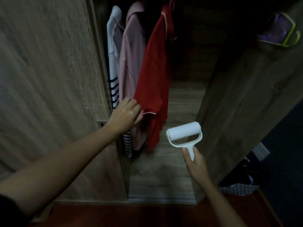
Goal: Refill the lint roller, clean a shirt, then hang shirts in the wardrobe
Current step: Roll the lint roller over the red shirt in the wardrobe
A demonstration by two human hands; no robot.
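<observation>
Left hand gripping the red shirt; right hand holding the lint roller at the open wardrobe.

I am pinching the sleeve hem of the red shirt (154, 76) with my left hand (125, 114), fingers closed on the fabric. 3 shirts are hanging in the wardrobe (237, 89): striped shirt (113, 66) at far left, pink shirt (131, 63) in the middle, red at right. My right hand (195, 161) is clenching the handle of the lint roller (184, 134), which is hovering near and right of the red shirt, not touching it.

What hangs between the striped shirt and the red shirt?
A pink shirt hangs between the striped shirt and the red shirt, seen in the head view.
</observation>
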